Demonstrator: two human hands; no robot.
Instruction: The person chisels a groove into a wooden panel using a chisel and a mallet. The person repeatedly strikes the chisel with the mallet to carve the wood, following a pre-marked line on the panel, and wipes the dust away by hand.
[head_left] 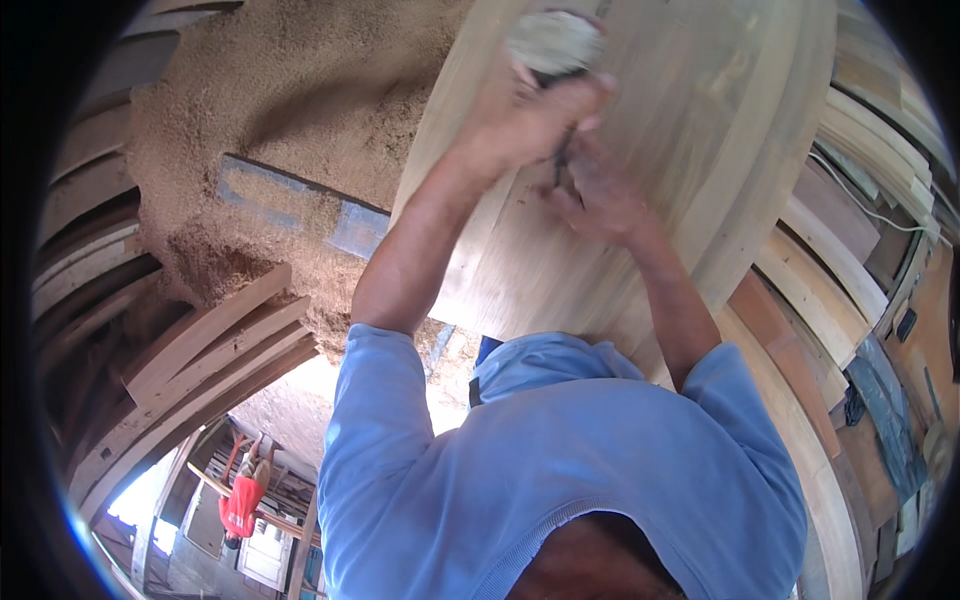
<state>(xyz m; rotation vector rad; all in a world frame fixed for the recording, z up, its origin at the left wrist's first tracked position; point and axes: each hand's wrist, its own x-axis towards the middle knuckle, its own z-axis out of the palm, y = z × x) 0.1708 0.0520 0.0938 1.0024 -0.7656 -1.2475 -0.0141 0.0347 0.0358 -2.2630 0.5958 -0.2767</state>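
A wide board of pale planks (690,150) lies under both hands. Over its far part is a hand-held power tool with a round pale-grey head (556,44), perhaps a sander, blurred by motion. My left hand (540,118) is closed around the tool's dark body, just behind the round head. Nearer to me and slightly to the right, my right hand (600,195) curls around the dark rear part of the tool. Blur and the fingers hide most of the tool's body.
Heaped sawdust (330,60) covers the floor at left, around a grey metal strip (258,192). Curved-looking timbers (215,355) stand at lower left. More boards (820,290) are stacked along the right. A person in a red shirt (240,505) is far off at lower left.
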